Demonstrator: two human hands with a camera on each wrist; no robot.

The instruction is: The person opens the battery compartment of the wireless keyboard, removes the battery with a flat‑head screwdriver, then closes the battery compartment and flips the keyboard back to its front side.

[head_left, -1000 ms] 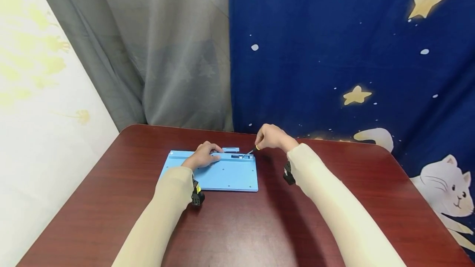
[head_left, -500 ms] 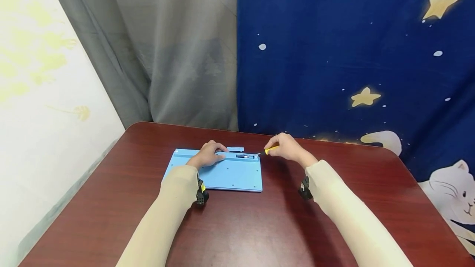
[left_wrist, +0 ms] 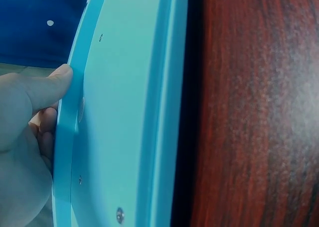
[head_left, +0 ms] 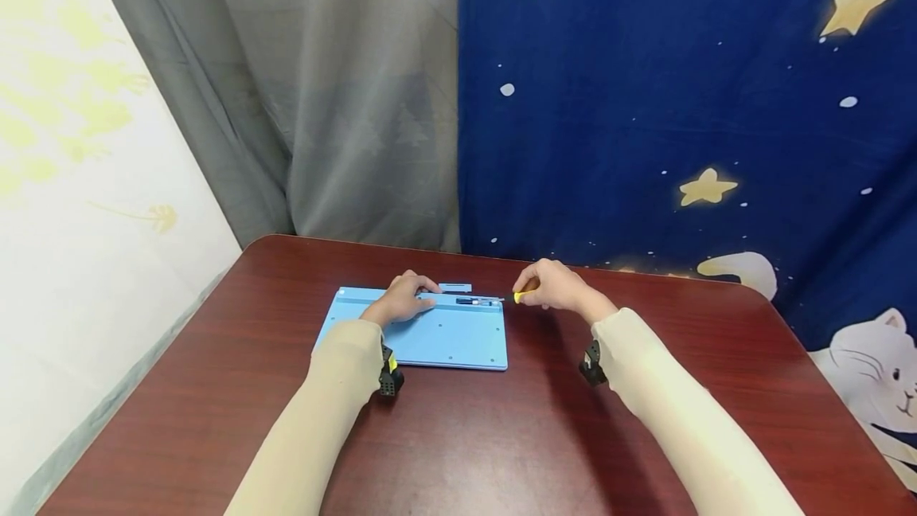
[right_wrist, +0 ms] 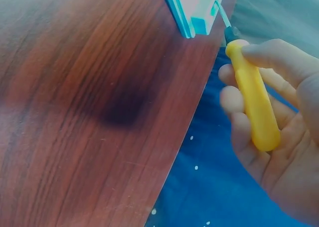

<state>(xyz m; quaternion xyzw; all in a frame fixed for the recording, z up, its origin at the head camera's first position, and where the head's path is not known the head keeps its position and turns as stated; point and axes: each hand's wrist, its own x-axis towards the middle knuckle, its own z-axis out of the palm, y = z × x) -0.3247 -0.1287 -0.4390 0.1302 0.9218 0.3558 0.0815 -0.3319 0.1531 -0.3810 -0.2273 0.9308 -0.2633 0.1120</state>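
A light-blue keyboard (head_left: 444,341) lies with its screwed underside up on the table. My left hand (head_left: 401,299) grips its raised far ridge, thumb on the near side and fingers at the far edge. Near the ridge's right end, a battery compartment (head_left: 469,302) is uncovered, with something dark inside. My right hand (head_left: 562,287) holds a screwdriver (right_wrist: 255,100) by its yellow handle, fingers curled round it. The shaft (right_wrist: 224,15) slants low toward the compartment's right end; exact tip contact is too small to tell. A small blue cover (head_left: 454,288) lies just behind the keyboard.
The dark red wooden table (head_left: 466,436) has rounded far corners. Behind it hang a grey curtain (head_left: 365,142) and a blue star-patterned curtain (head_left: 587,142). A white patterned wall (head_left: 107,166) stands at left.
My right hand has moved right and lowered the screwdriver from a steep slant to nearly flat, its tip shifting toward the compartment's right end. The left hand keeps its hold on the keyboard.
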